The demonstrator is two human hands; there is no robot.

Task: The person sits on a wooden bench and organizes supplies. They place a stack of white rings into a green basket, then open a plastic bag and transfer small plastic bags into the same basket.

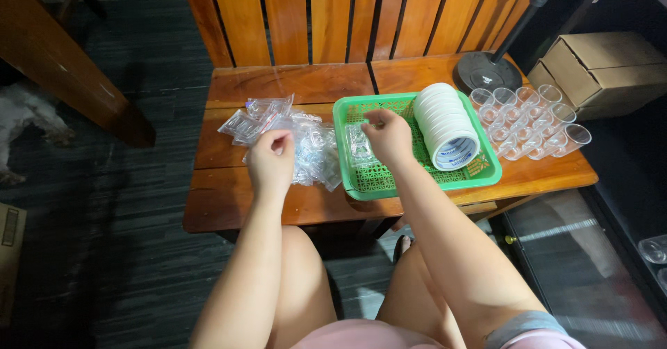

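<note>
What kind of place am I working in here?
Likely a home or small workshop set up for hand packing: a low wooden bench as worktable, a green plastic basket with stacked white lids, clear plastic cups, and cardboard boxes alongside.

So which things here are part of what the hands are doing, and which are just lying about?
In use:
left hand on the bags
right hand over the green tray
a bag in the tray

Lying about:
lid stack
clear cups
black stand base
cardboard box
</note>
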